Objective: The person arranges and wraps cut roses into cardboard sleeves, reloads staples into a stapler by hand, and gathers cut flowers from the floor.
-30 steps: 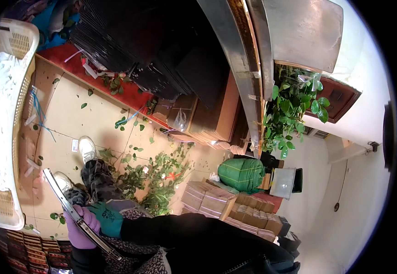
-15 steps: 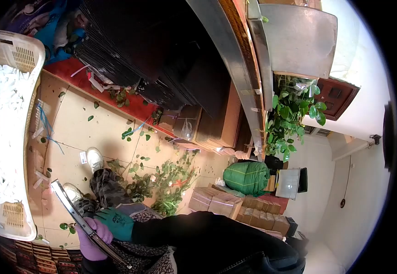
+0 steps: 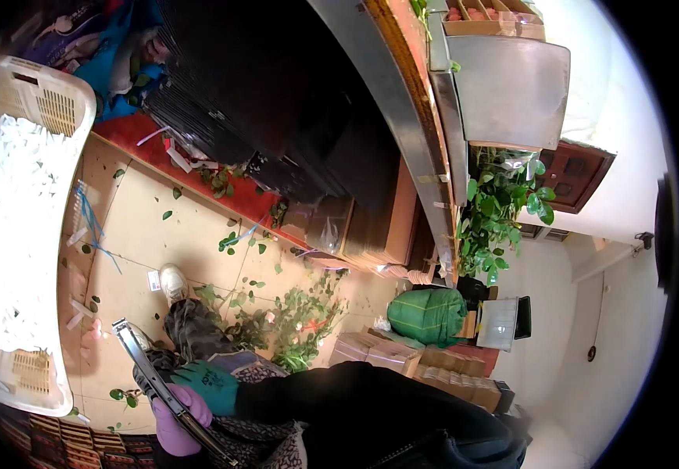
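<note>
My left hand (image 3: 179,426), in a purple glove, is wrapped around a long, narrow stapler-like metal tool (image 3: 148,367). The tool slants from near my shoe down to my lap. Beside it, my right hand (image 3: 208,384) wears a teal glove with dark print. Its fingers lie close to the tool and are partly hidden, so I cannot tell whether they grip it. Under both hands show my camouflage trousers (image 3: 191,324) and a patterned apron (image 3: 265,442). One white shoe (image 3: 173,283) is plainly visible.
A cream plastic basket (image 3: 82,102) of white strips stands at left. Cut leaves and stems (image 3: 300,320) litter the tiled floor. Stacked black sheets (image 3: 199,94) fill a red shelf under the metal-edged table. Leafy stems (image 3: 500,203), a green bundle (image 3: 427,315) and cartons (image 3: 378,352) lie beyond.
The whole view has shifted, so basket, floor and hands appear farther right. The metal tool stays in my left hand, with little change in grip.
</note>
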Motion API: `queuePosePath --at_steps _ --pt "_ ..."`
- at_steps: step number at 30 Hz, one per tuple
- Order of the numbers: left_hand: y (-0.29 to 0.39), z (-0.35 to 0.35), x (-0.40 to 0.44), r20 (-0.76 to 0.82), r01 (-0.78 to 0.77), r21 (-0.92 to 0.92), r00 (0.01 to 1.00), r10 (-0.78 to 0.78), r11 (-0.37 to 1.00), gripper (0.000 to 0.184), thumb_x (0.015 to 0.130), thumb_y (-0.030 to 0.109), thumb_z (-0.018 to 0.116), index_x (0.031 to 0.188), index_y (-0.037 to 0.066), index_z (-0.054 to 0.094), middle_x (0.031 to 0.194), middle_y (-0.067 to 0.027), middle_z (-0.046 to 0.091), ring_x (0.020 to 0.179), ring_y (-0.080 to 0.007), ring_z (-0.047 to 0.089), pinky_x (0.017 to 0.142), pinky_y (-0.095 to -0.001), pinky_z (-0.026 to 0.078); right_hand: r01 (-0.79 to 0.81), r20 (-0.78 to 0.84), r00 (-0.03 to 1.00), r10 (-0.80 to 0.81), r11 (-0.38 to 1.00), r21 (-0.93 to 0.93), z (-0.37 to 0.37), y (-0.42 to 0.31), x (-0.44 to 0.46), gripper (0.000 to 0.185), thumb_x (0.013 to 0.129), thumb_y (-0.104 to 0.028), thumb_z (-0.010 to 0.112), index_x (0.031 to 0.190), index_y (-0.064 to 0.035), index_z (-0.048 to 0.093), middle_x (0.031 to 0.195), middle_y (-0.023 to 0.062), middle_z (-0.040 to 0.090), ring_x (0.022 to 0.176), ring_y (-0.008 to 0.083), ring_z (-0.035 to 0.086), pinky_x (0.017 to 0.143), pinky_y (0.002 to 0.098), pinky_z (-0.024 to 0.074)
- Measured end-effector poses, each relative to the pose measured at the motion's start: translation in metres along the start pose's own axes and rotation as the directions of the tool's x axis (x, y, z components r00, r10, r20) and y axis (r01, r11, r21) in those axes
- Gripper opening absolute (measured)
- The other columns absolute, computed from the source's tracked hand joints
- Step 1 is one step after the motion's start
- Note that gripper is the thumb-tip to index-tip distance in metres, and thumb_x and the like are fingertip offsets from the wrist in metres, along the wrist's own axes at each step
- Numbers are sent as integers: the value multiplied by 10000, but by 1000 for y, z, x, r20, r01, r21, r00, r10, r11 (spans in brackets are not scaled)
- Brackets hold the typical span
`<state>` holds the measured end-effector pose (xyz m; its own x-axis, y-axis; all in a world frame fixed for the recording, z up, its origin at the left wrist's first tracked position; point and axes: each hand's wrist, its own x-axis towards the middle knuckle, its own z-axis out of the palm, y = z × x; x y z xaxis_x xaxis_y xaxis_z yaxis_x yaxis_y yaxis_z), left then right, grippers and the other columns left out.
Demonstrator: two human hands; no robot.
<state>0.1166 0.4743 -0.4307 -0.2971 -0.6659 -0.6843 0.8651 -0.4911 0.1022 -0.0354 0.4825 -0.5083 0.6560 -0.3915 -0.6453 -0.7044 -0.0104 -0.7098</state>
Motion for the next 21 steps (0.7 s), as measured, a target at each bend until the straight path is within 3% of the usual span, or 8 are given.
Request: queuePosePath --at_steps 5,7,10,14,16,18,21 --pt "1 12 -4 -22 7 5 1000 -7 1000 489 976 569 453 944 81 466 687 -48 440 550 -163 416 509 -301 359 109 -221 966 -131 988 -111 11 2 0 304 908 -232 479 1120 -32 568 1026 145 615 944 289 607 854 397 476" --pt "1 19 -7 -49 12 41 999 -10 999 495 1010 575 333 899 107 451 642 -19 396 513 -143 399 460 -279 354 146 -284 941 -182 979 -143 13 4 2 287 899 -228 486 1091 -36 577 983 145 623 901 289 621 821 399 488" --pt "1 31 -16 -60 16 47 998 -13 999 491 1009 573 335 894 109 448 643 -18 393 513 -142 397 460 -271 348 14 -47 999 -19 994 -111 6 3 -5 451 925 -229 467 1300 19 501 1275 191 561 1175 351 534 1028 446 394" --pt "-2 47 -31 -39 24 77 999 -21 997 495 1007 576 329 881 113 448 638 -14 378 514 -148 376 464 -292 334 -12 -130 991 3 998 -67 3 3 -18 465 926 -229 465 1326 6 493 1299 196 552 1196 349 525 1048 454 371" --pt "-3 53 -38 -24 50 66 999 -48 997 502 1006 581 321 891 110 452 637 -17 373 511 -154 354 470 -298 317 -82 -60 995 80 996 -19 -6 -1 -20 468 923 -226 468 1335 -7 491 1307 201 547 1202 349 521 1049 455 369" --pt "-7 59 -45 -48 70 69 997 -67 995 505 1002 585 331 885 109 454 640 -20 378 509 -154 352 472 -296 316 -39 -130 991 37 999 -13 5 6 -22 467 917 -221 477 1337 -18 492 1285 212 559 1174 357 540 1030 453 389" --pt "-16 70 -53 -56 66 92 997 -61 994 494 979 597 399 904 114 471 644 -17 389 548 -157 379 497 -293 329 -104 -124 987 103 995 4 2 7 -34 427 910 -206 477 1292 -19 515 1229 215 586 1138 359 562 1007 445 408"
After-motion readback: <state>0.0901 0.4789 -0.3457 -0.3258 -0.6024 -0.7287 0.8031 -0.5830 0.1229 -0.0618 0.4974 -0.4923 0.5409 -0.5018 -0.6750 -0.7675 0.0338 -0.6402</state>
